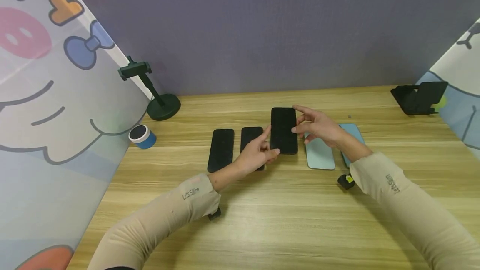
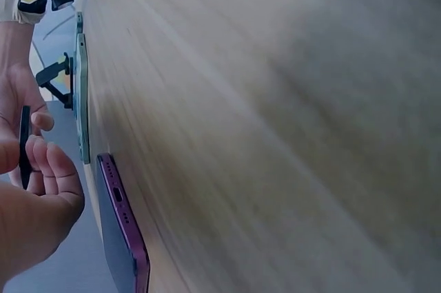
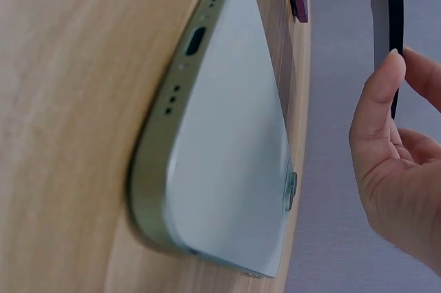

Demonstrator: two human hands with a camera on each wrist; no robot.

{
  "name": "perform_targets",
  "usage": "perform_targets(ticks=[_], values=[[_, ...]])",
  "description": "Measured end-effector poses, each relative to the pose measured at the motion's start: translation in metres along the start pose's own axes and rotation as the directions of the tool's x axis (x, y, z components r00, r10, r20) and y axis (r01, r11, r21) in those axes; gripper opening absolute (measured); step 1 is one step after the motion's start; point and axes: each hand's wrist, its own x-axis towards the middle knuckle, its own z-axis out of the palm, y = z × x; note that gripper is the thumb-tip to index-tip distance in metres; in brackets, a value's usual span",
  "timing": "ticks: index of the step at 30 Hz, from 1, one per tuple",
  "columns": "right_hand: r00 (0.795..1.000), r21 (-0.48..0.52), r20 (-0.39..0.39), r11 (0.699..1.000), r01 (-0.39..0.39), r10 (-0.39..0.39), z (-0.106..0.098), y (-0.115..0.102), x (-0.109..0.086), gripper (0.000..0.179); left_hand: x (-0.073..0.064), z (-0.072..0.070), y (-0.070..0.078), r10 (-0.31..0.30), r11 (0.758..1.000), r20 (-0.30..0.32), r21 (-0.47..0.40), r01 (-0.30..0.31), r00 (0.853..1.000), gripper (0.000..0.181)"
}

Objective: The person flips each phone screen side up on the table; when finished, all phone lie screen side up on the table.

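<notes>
A black phone (image 1: 283,130) is held up off the table between both hands, its dark face toward the head view. My left hand (image 1: 256,153) pinches its lower left part, with thumb and index finger along the edge. My right hand (image 1: 318,127) grips the right edge, thumb on the face and index finger near the top corner. In the right wrist view the phone (image 3: 395,17) shows edge-on between thumb and fingers. Under the right hand lies a pale green phone (image 1: 320,157); partly behind the left hand is another dark phone (image 1: 250,134).
Farther left lies a dark phone (image 1: 220,151); a blue phone (image 1: 353,132) is partly covered by the right forearm. A dark green stand (image 1: 163,106) and a blue-and-white jar (image 1: 144,137) are at the left. A black folding stand (image 1: 421,98) stands back right, near the wall.
</notes>
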Motion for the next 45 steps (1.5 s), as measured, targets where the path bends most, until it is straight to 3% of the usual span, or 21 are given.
perform_targets(ticks=[7, 22, 28, 35, 45], values=[[1.000, -0.005, 0.008, 1.000, 0.000, 0.000, 0.000, 0.000, 0.000, 0.084, -0.001, -0.003, 0.001, -0.005, 0.998, 0.052, 0.055, 0.003, 0.999, 0.089], [0.998, -0.021, 0.057, 0.999, -0.033, 0.034, 0.000, 0.003, 0.001, 0.084, 0.000, -0.004, 0.001, -0.059, 0.998, 0.120, 0.036, 0.055, 0.991, 0.099], [0.995, -0.053, 0.074, 0.997, -0.060, 0.064, 0.001, 0.010, 0.003, 0.085, 0.001, -0.005, 0.000, -0.100, 0.995, 0.160, 0.002, 0.101, 0.982, 0.099], [0.989, -0.083, 0.100, 0.991, -0.103, 0.111, 0.003, 0.014, 0.005, 0.084, 0.002, -0.007, 0.002, -0.149, 0.988, 0.201, 0.064, 0.139, 0.968, 0.098], [0.977, -0.117, 0.130, 0.981, -0.152, 0.167, 0.004, 0.013, 0.007, 0.083, 0.008, -0.005, 0.009, -0.247, 0.967, 0.197, 0.110, 0.229, 0.949, 0.098]])
